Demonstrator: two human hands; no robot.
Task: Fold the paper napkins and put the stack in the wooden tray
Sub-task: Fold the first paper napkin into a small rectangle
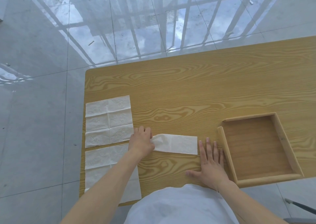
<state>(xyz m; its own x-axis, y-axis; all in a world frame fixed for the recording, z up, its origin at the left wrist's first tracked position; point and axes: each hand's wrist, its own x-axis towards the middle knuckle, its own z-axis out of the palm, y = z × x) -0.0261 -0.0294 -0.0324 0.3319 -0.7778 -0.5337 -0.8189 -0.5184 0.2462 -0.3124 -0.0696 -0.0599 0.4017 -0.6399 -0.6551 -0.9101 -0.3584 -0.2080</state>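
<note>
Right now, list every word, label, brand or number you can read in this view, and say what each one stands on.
None: no readable text shows anywhere.
Paper napkins: only fold creases and a faint embossed texture, no print.
Folded napkin gripped by the left hand: blank.
Wooden tray: bare wood, no label or brand.
Table: wood grain only.

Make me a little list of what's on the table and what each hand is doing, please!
table: wooden table
tray: wooden tray at the right, nothing in it
folded napkin: long strip in the middle, between the hands
flat napkins: far unfolded napkin and near unfolded napkin at the left edge
left hand: left hand pinches the strip's left end
right hand: right hand lies flat on the table beside the tray, fingers straight
stack made: none yet
</note>
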